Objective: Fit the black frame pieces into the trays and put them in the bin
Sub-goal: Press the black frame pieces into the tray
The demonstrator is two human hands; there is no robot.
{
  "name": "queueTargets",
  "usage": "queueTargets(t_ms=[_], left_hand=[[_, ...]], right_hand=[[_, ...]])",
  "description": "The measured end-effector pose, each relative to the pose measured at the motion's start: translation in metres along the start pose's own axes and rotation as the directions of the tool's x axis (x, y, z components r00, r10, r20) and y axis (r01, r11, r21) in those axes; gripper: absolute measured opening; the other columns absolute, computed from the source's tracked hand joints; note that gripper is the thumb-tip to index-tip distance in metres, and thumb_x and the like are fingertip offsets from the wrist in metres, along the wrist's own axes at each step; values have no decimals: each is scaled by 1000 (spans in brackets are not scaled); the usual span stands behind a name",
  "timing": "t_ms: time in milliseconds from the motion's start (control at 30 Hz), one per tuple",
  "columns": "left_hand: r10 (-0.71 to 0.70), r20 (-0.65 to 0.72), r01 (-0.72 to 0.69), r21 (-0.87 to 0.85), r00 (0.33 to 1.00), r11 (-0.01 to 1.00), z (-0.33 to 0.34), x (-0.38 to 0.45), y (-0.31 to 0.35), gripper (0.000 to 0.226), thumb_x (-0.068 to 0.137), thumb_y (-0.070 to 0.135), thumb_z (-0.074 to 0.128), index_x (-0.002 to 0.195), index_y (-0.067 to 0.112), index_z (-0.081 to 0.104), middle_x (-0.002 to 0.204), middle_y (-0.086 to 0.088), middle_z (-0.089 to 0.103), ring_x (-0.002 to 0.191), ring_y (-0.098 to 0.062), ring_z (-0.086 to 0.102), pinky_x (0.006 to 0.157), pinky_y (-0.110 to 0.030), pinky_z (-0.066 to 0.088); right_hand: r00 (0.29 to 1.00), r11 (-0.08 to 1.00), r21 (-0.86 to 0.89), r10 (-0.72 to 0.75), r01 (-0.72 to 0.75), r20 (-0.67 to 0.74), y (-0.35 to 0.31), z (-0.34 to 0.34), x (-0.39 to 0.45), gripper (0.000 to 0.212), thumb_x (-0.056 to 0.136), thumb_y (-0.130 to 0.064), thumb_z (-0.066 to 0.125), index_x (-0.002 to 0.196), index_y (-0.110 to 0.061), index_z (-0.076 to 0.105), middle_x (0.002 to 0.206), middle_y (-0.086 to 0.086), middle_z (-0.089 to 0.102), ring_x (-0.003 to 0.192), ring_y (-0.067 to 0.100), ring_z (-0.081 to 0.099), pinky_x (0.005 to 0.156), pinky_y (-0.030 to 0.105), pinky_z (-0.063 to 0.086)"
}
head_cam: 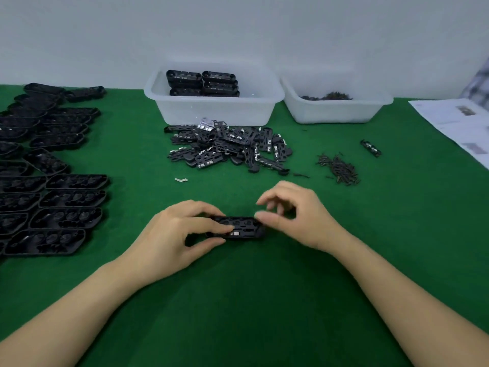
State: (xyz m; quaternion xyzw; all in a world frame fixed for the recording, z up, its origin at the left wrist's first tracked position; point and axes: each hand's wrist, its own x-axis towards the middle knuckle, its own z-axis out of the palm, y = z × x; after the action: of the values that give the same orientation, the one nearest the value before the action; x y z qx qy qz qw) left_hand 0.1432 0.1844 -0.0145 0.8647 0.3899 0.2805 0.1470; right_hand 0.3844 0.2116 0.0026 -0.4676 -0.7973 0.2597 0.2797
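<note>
Seating now: one tray (pixel 238 227) lies on the green mat (pixel 264 300) between both hands, with a frame piece apparently pressed into it; how fully it has seated is hard to tell.
Long axis: the tray runs left to right across the view, one end toward each hand.
Left hand (pixel 172 234): grips the tray's left end, fingers on top and thumb along the near edge.
Right hand (pixel 293 215): thumb touches the tray's right end; the other fingers are curled above it, and whether they pinch anything I cannot tell.
Way to the bin: the near bin (pixel 169 83) stands straight beyond the tray, past the heap, slightly left of centre; both hands look about equally placed for the carry.
Loose frame pieces (pixel 230 147): heaped just in front of that bin, between it and the hands.
Bin contents: a few filled trays (pixel 202 83) stacked at its back left; much room appears left.
Second bin (pixel 344 112): just right of the first, holding small dark parts.
Empty trays (pixel 53 181): laid in rows at the far left, well apart from the hands.
Small pins (pixel 338 168): a scatter right of the heap.
Papers (pixel 455 123): at the right edge.
</note>
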Motion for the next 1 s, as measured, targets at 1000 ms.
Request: queueTargets(t_ms=[1000], left_hand=[[135, -69, -115, 245, 988, 963, -1, 0, -4, 24, 87, 34, 57, 99, 23, 75, 102, -4, 67, 83, -22, 63, 69, -32, 50]], right_hand=[[990, 996, -37, 75, -80, -116, -36, 32, -6, 7, 76, -18, 72, 73, -22, 66, 90, -8, 47, 95, 9, 40, 87, 29, 24]])
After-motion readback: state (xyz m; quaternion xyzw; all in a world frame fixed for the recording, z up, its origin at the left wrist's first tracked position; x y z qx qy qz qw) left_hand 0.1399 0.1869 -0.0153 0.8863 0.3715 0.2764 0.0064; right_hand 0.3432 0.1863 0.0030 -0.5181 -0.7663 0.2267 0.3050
